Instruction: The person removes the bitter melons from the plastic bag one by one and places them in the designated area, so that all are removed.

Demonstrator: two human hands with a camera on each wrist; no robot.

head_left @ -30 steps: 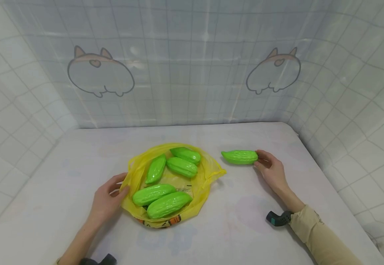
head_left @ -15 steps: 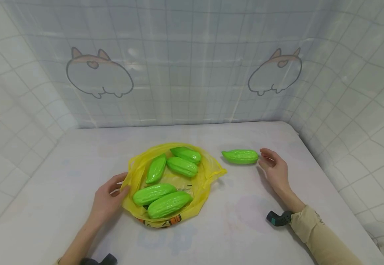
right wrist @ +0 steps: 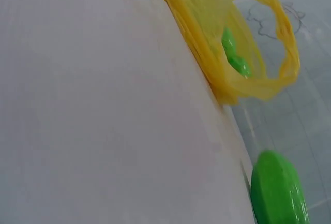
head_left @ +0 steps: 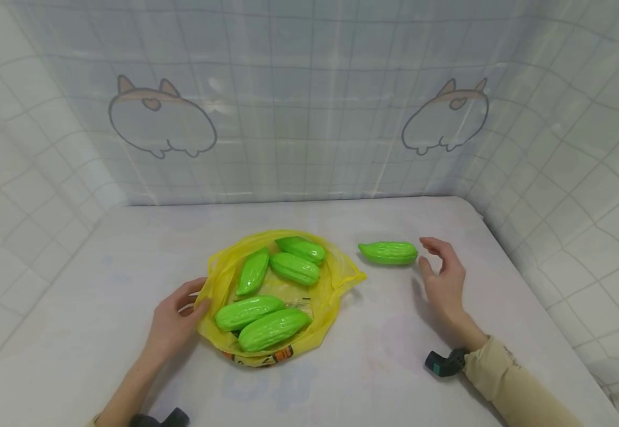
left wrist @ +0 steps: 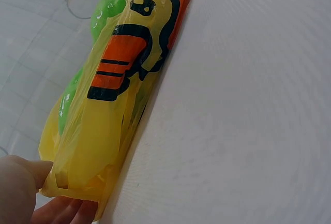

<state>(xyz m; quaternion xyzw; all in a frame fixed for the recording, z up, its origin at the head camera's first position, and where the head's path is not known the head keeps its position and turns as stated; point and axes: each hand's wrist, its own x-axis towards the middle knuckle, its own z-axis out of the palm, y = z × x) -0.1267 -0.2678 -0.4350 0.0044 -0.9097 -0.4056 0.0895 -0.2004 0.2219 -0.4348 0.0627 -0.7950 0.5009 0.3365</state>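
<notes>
I have the lone gourd (head_left: 388,253) lying on the table (head_left: 384,379), right of centre in the head view, its pointed tip towards the yellow bag (head_left: 329,296). The right hand (head_left: 444,279) sits just beside its blunt end, thumb and fingers spread and grasping nothing; a slim gap seems to part them from it. At left of centre I have the left hand (head_left: 175,317) pinching the bag's edge between thumb and fingers, which the left wrist view bears out. Five others (head_left: 274,330) lie inside the bag, three higher in the frame, two lower. I judge the step in hand to be work on the lone gourd with the bag steadied. Should I want it lifted, the next move calls for closing the right hand round its middle, as the smooth surface may slip.
</notes>
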